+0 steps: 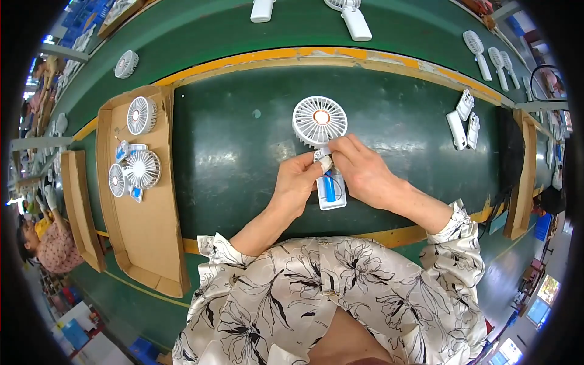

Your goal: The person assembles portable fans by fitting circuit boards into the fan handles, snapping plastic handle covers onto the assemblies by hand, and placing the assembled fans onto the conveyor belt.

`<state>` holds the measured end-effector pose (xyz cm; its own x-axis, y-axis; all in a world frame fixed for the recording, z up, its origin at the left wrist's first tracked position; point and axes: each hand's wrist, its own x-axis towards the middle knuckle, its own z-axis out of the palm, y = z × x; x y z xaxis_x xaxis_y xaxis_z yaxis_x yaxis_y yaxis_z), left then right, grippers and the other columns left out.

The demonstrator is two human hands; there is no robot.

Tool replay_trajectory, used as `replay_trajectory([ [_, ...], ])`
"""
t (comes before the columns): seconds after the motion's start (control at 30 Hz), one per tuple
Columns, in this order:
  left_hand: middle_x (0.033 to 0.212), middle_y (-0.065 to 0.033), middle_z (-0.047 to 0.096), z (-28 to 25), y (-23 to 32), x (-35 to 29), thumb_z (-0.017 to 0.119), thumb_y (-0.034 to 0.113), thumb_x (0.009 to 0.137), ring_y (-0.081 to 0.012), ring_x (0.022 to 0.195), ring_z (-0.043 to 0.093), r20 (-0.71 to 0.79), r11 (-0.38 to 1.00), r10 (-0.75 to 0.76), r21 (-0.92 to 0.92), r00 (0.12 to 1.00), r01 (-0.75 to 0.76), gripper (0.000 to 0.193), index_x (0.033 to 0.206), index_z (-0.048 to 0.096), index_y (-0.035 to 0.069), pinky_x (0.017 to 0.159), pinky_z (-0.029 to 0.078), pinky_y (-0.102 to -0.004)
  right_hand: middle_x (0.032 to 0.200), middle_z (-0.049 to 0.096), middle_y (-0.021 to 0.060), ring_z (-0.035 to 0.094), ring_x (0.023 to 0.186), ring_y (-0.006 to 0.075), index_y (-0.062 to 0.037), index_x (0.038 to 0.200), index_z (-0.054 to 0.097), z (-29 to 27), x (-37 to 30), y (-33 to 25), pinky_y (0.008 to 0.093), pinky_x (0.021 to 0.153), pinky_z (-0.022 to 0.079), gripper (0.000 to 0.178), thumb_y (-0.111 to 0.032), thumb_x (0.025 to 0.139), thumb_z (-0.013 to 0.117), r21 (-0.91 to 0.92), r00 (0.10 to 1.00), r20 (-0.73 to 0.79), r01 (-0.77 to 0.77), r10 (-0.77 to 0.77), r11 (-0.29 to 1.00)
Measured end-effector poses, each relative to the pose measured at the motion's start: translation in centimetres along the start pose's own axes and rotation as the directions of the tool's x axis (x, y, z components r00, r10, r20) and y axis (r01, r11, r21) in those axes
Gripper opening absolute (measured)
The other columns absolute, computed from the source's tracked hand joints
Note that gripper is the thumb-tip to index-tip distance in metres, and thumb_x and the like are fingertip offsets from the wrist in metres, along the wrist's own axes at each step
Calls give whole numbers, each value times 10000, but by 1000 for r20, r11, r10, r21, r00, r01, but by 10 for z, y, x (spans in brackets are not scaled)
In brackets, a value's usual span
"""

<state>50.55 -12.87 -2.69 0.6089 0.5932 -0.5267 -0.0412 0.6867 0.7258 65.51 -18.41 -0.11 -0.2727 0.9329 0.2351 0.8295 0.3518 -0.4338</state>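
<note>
A white handheld fan (307, 125) lies in front of me, its round grille pointing away. Its handle shell (332, 205) is uncovered, so a blue cylindrical battery (330, 188) and a thin dark wire show inside. My left hand (293, 184) is closed on the fan's neck, with a whitish wrap (326, 162) on the thumb. Fingers pinched together, my right hand (366, 171) meets the other side of the neck. What sits between those right fingertips is hidden.
At the left, a cardboard tray (143, 243) holds several fans and opened handles. White handle shells (456, 130) lie at the right, beside black cloth (514, 146). Beyond the yellow edge (243, 59), more fans (356, 24) rest on a green surface. A co-worker (55, 246) is at far left.
</note>
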Motion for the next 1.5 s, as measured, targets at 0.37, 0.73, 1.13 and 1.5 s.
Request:
replay_trajectory([
  [0.37,779,-55,587,-1,-6,8,517,103,848,-113,645,569,-46,994,-59,-95,997,54,182,925,587,-46,566,489,-254,789,455,84,494,714,220,-24,677,494,11,-2,5,328,555,411,116,-68,601,570,-124,992,-125,-45,30,991],
  [0.73,799,-85,586,-2,-10,17,508,113,825,-149,658,585,-50,988,-104,-116,993,97,191,913,565,-47,579,498,-279,765,461,83,497,703,234,-27,666,498,19,-5,15,336,576,410,106,-53,595,572,-90,992,-127,-32,21,995],
  [1.13,918,-99,601,-20,10,26,509,156,833,-170,787,606,193,976,-208,-25,959,217,275,1024,536,-40,684,510,-311,790,498,68,521,725,222,-34,696,533,16,-5,10,327,615,400,112,-50,602,591,-59,986,-154,-75,65,995],
  [1.5,840,-68,609,-15,-6,24,524,43,815,-119,697,585,13,999,13,42,1000,-14,183,968,581,-40,608,498,-251,804,500,71,515,746,231,-37,719,539,23,-2,11,341,620,398,116,-41,613,585,-58,978,-191,-93,81,994],
])
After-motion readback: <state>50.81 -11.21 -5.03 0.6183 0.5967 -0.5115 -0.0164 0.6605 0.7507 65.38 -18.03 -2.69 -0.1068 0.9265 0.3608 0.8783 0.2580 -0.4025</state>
